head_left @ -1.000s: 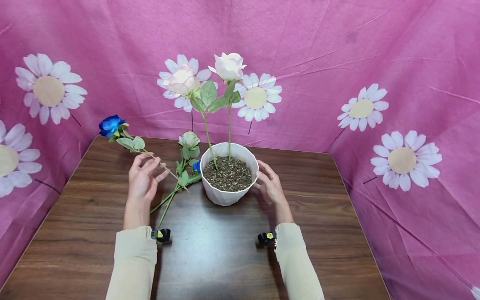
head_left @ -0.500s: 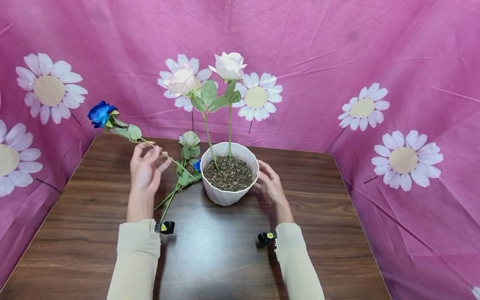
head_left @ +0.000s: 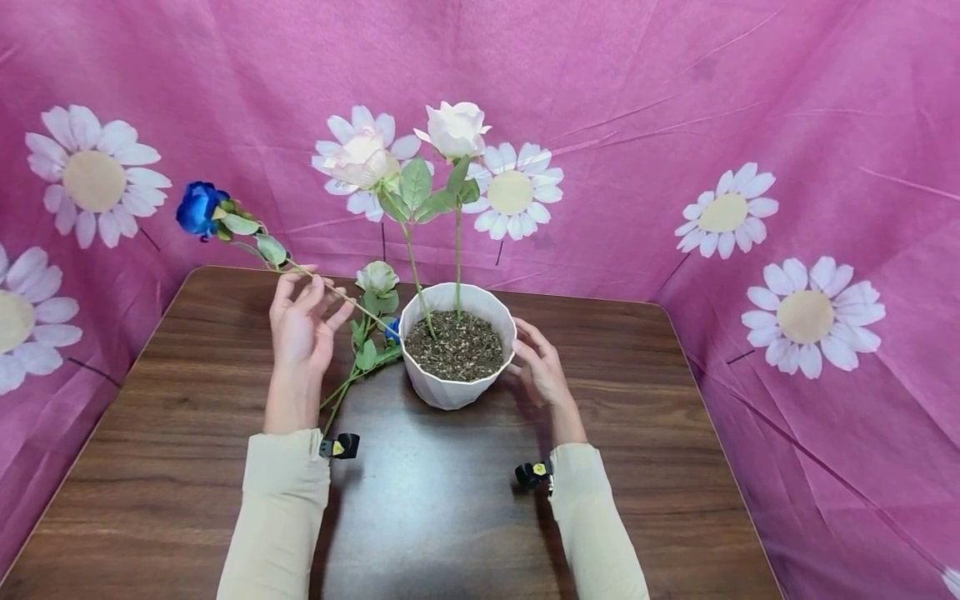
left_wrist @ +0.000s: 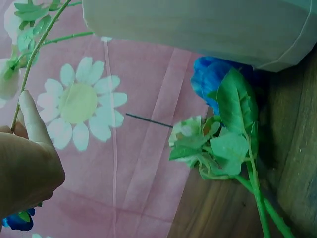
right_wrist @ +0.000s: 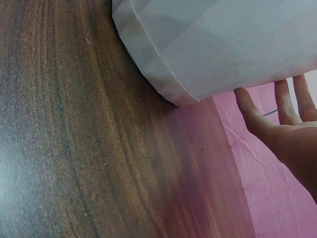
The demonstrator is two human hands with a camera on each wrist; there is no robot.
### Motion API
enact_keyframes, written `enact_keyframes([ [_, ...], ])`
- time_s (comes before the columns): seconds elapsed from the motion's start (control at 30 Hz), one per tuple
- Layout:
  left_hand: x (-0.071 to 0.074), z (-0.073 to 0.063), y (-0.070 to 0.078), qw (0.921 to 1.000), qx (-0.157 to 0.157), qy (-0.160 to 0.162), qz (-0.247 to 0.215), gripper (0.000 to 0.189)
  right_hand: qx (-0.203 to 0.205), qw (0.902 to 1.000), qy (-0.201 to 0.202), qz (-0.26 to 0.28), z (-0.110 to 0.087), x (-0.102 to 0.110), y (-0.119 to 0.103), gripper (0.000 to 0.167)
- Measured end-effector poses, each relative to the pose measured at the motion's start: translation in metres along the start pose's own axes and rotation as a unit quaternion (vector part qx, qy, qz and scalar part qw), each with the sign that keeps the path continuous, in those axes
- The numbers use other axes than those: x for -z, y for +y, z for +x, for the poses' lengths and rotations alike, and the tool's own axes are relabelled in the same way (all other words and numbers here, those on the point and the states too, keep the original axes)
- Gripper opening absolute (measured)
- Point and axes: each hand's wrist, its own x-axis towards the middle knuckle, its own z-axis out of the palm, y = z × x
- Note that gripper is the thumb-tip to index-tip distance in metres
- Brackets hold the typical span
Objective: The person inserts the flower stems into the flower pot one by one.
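My left hand (head_left: 302,329) pinches the stem of a blue rose (head_left: 201,210) between thumb and fingers. The bloom points up and left, and the stem's lower end reaches the left rim of a white faceted pot (head_left: 450,393). Dark soil (head_left: 459,354) fills the pot, and two pale pink roses stand in it, the left one (head_left: 363,160) leaning left and the other (head_left: 454,132) upright. Against the pot's right side, my right hand (head_left: 542,371) rests its fingertips with fingers slightly bent; in the right wrist view the fingers (right_wrist: 250,111) touch the wall.
Left of the pot, a greenish-white rose (head_left: 377,277) and another blue rose (left_wrist: 213,82) lie on the brown wooden table (head_left: 630,500), stems crossed. A pink cloth (head_left: 615,100) printed with daisies hangs around the table's back and sides.
My left hand has moved up and to the right, lifting the blue rose and bringing its stem end over to the pot's rim. My right hand stays at the pot.
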Motion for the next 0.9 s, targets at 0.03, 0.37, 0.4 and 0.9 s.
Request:
enact_keyframes([
  [0.03, -0.001, -0.001, -0.001, 1.0, 0.0, -0.001, 0.005, 0.009, -0.005, 1.0, 0.007, 0.0, -0.001, -0.003, -0.003, 0.043],
  [0.37, -0.021, -0.005, -0.011, 0.9973, -0.012, -0.034, 0.064, 0.008, -0.023, 0.9991, 0.035, 0.006, 0.001, -0.007, -0.006, 0.043],
  [0.4, -0.022, -0.005, -0.013, 0.9966, -0.016, -0.037, 0.072, 0.008, -0.021, 0.9992, 0.033, 0.005, 0.001, -0.007, -0.006, 0.044],
  [0.9, -0.038, -0.008, -0.034, 0.9681, -0.089, -0.083, 0.219, 0.025, -0.02, 0.9993, 0.031, 0.003, 0.0, -0.008, -0.005, 0.049],
])
